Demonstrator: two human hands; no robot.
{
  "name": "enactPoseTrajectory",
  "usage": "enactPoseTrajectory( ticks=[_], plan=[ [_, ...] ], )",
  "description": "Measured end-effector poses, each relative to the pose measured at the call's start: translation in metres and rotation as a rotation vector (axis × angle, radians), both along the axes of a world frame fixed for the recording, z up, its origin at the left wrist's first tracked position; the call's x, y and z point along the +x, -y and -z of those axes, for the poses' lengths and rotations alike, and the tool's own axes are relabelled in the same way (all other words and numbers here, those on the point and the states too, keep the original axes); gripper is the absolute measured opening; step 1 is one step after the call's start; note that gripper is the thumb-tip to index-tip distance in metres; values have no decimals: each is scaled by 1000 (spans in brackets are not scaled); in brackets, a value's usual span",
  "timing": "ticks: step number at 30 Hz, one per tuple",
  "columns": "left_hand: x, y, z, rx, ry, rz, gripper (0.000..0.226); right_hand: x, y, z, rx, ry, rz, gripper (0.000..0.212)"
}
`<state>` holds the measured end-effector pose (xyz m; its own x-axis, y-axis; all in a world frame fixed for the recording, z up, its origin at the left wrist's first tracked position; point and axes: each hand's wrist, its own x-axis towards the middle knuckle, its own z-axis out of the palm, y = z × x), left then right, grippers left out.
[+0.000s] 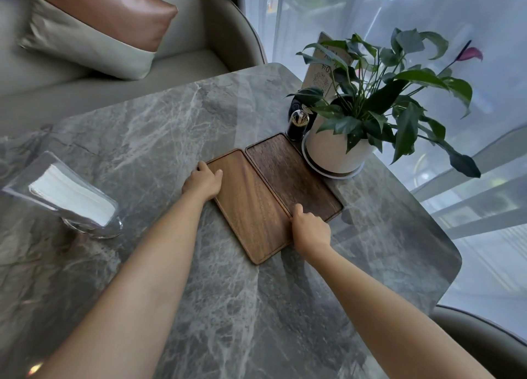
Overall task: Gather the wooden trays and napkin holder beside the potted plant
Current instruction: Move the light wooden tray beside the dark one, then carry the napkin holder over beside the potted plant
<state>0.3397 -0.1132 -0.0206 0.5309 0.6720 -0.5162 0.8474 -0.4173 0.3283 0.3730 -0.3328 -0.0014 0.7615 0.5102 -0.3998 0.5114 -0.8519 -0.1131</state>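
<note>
Two wooden trays lie side by side on the grey marble table [159, 139]. The lighter tray [251, 205] is on the left, and the darker tray [291, 173] touches the white pot of the potted plant [333, 150]. My left hand [203, 181] grips the lighter tray's far left corner. My right hand [309, 230] holds its near right edge, where the two trays meet. A clear napkin holder [65, 193] with white napkins stands apart at the table's left side.
A dark toothpick jar [298, 125] and a paper menu stand [325, 65] sit behind the pot. A beige sofa with a brown and cream cushion [97, 28] lies beyond the table. The table's right edge borders a curtained window.
</note>
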Motion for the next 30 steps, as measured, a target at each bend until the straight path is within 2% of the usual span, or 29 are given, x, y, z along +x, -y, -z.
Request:
enactPoseTrajectory(
  ticks=[6,10,13,20,23,30],
  plan=[
    [-8,2,-12,-39,-19,55,68,-1,-3,-5,-23,16,-2,38],
    [-20,5,-35,98,-30,218,66,-4,-14,-17,27,47,9,34],
    [-32,-4,-61,210,23,315,66,-7,-35,-33,175,52,22,22],
    [-89,-55,-138,482,222,348,67,-37,-113,-84,381,30,-142,65],
    [-127,-84,-162,538,280,302,68,-62,-146,-99,446,-7,-240,81],
    [-208,-139,-159,451,119,247,66,-122,-201,-101,451,-64,-461,91]
  ],
)
